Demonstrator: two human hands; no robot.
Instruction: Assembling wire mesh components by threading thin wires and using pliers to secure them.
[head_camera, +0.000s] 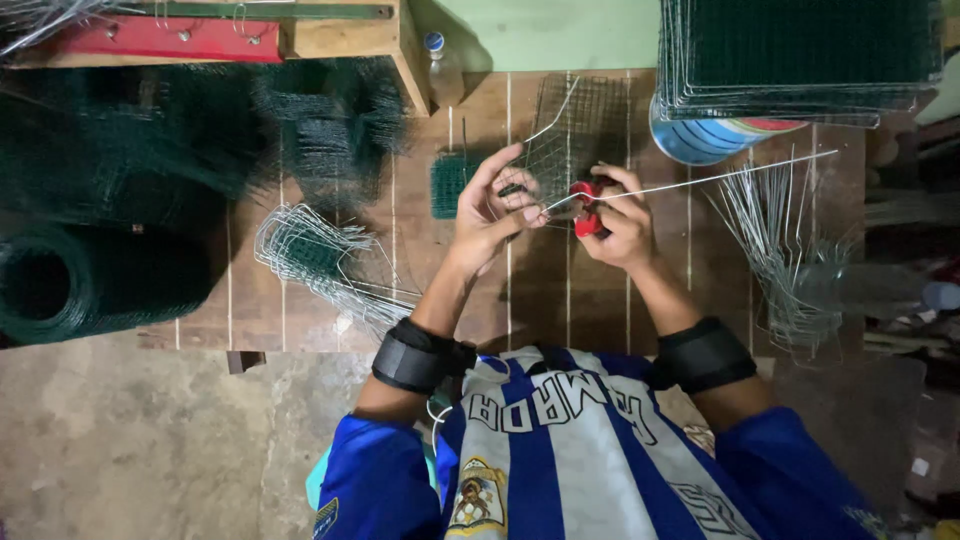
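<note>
Far left of the frame: a dark green roll of wire mesh (75, 285) lying on its side, with looser green mesh (200, 130) heaped above it toward the upper left. Just right of the roll, a bundle of bent pale wire pieces (315, 255) resting on the wooden plank table (330, 300). Upper centre: a plastic bottle (436, 62) standing by the corner of a wooden frame, and below it a small green mesh square (449, 182) flat on the planks.

Centre, above the planks: left hand (492, 205) closed in a pinch, thumb and fingers gripping the edge of a bare grey wire mesh panel (572, 135) together with the near end of a long straight wire (700, 180). Beside it, almost touching, right hand (618, 222) wrapped tight around red-handled pliers (585, 205), nose set at the point where wire meets mesh. Black bands on both wrists.

Judged from this: fastening the wire onto the panel edge, mid-step, with the join not yet visibly closed. Next move likely calling for a firm squeeze or twist of the pliers while holding the panel steady with the pinch.

Right side: the wire running out and upward toward a stack of green mesh panels (800, 55) in the upper right, a blue bucket (715, 138) beneath them, and more loose pale wires (790, 250) fanned out lower down.
</note>
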